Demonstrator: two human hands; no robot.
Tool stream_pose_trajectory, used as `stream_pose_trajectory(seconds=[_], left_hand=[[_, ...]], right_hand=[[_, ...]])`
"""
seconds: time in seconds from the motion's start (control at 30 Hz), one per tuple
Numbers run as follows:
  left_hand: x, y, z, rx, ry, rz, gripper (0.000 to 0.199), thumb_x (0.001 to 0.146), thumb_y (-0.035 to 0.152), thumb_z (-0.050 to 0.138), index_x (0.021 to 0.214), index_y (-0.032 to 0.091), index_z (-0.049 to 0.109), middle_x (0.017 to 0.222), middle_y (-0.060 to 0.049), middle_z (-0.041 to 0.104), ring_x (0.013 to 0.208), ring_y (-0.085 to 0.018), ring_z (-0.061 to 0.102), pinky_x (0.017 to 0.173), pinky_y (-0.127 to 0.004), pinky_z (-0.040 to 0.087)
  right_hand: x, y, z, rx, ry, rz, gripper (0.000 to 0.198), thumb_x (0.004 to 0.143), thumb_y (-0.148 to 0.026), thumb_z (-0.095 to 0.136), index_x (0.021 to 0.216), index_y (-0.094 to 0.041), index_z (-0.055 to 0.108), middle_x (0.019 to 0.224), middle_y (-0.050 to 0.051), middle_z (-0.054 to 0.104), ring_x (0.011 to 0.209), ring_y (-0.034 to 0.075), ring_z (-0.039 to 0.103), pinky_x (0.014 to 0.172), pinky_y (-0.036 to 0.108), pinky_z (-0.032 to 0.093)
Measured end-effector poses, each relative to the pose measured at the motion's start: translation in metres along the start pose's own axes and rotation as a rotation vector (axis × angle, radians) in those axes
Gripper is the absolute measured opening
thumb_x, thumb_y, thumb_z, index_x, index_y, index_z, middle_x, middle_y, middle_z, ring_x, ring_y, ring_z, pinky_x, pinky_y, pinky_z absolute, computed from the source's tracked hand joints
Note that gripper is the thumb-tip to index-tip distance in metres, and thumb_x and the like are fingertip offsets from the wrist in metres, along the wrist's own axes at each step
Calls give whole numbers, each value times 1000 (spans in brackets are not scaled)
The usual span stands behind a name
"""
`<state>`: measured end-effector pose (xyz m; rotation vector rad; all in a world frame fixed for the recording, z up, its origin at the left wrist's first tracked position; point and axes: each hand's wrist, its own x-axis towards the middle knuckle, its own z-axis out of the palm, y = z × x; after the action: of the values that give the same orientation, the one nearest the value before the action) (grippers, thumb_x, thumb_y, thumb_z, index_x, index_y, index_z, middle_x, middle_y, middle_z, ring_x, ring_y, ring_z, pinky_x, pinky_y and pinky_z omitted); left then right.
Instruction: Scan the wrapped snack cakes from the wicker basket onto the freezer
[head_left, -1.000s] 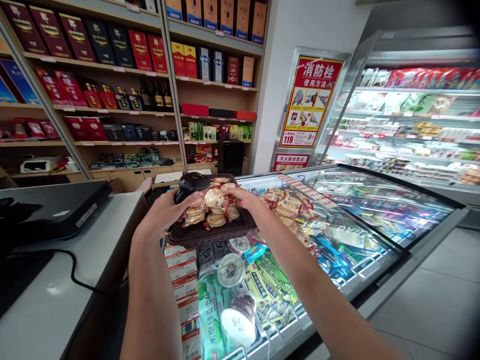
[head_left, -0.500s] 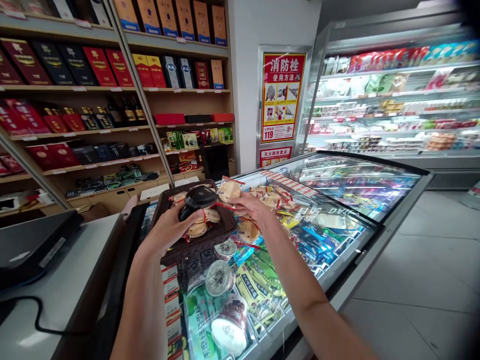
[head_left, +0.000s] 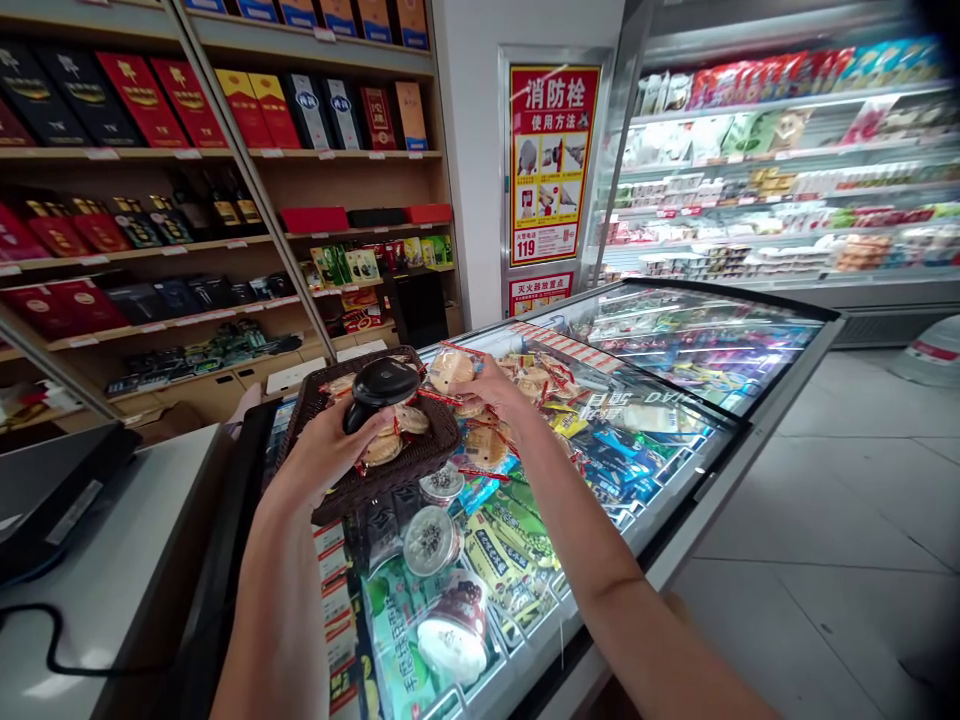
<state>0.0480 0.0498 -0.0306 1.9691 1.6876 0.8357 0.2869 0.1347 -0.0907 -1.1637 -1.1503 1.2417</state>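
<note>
My left hand point(head_left: 319, 455) grips a black handheld barcode scanner point(head_left: 379, 385) over a dark wicker basket point(head_left: 420, 455) that rests on the freezer's glass lid. The basket holds a few wrapped round biscuits point(head_left: 394, 432). My right hand point(head_left: 491, 390) holds one clear biscuit packet with red edges point(head_left: 448, 368) just right of the scanner's head. More of the same biscuit packets point(head_left: 536, 380) lie loose on the glass beside my right wrist.
The chest freezer point(head_left: 720, 460) with sliding glass lids spans the middle, full of ice creams. A grey counter point(head_left: 97, 590) with a dark device and cable is at left. Gift-box shelves point(head_left: 150, 150) stand behind, an open chiller point(head_left: 787, 180) at right, tiled floor point(head_left: 825, 560) beyond.
My right hand has lifted a biscuit packet out of the basket and brought it beside the scanner. The view has swung to the right.
</note>
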Motion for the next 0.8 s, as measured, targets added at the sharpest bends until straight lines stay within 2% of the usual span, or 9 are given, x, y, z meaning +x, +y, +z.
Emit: stream_pose_trajectory(seconds=[0.1, 0.2, 0.27, 0.37, 0.47, 0.57, 0.63, 0.7, 0.8], left_hand=[[1, -1, -1, -18, -3, 14, 58, 73, 76, 56, 84, 20, 63, 53, 2, 54, 52, -16, 48, 51, -25, 36], [2, -3, -3, -25, -18, 32, 55, 75, 74, 56, 84, 20, 62, 52, 3, 52, 51, -15, 47, 50, -25, 34], [2, -4, -5, -22, -29, 26, 54, 76, 73, 56, 85, 20, 61, 52, 4, 52, 51, -15, 46, 51, -25, 34], [1, -3, -8, -35, -49, -17, 53, 76, 73, 57, 84, 20, 59, 53, 3, 52, 51, -15, 46, 51, -25, 33], [-2, -6, -16, -61, -78, -45, 52, 74, 73, 60, 80, 21, 57, 52, 3, 52, 50, -15, 47, 51, -26, 33], [-5, -17, -27, -8, -87, -78, 53, 72, 74, 60, 75, 22, 55, 51, 2, 53, 49, -16, 47, 51, -26, 33], [-6, -29, -37, 62, -80, -120, 54, 70, 76, 60, 73, 22, 55, 51, 1, 54, 50, -17, 49, 51, -26, 32], [-7, -41, -46, 125, -76, -168, 57, 68, 79, 59, 74, 22, 57, 52, 0, 56, 52, -19, 52, 52, -26, 33], [-9, -55, -57, 164, -74, -223, 59, 68, 81, 55, 76, 23, 58, 52, 0, 57, 53, -20, 55, 52, -27, 34]], right_hand=[[-4, -6, -19, -272, 125, -84, 90, 68, -17, 78, 142, -25, 26, 105, 4, 65, 83, 17, 68, 69, 27, 58], [-7, -9, -41, -579, 173, -126, 88, 69, -16, 75, 143, -23, 29, 108, 7, 64, 86, 20, 67, 72, 28, 57], [-6, -7, -49, -654, 98, -74, 82, 69, -15, 75, 140, -22, 35, 105, 8, 65, 79, 20, 67, 68, 29, 56], [-4, -3, -47, -673, -82, 107, 79, 68, -15, 77, 137, -24, 40, 94, 5, 68, 68, 19, 67, 66, 32, 56], [-5, -5, -36, -932, -151, 185, 74, 67, -16, 81, 132, -22, 47, 97, 9, 70, 81, 25, 70, 77, 38, 55], [-10, -8, -21, -1225, -46, 58, 51, 77, -29, 76, 122, -17, 55, 113, 17, 68, 107, 33, 66, 90, 44, 51], [-12, -7, -6, -1275, 45, -78, 40, 87, -35, 66, 120, -15, 56, 119, 19, 66, 115, 34, 62, 94, 44, 48], [-8, -1, 16, -1254, 55, -195, 34, 92, -34, 58, 121, -15, 57, 120, 18, 65, 116, 32, 61, 96, 42, 48], [8, 9, 57, -1211, -126, -316, 36, 90, -16, 54, 125, -17, 58, 126, 15, 64, 120, 29, 60, 98, 39, 47]])
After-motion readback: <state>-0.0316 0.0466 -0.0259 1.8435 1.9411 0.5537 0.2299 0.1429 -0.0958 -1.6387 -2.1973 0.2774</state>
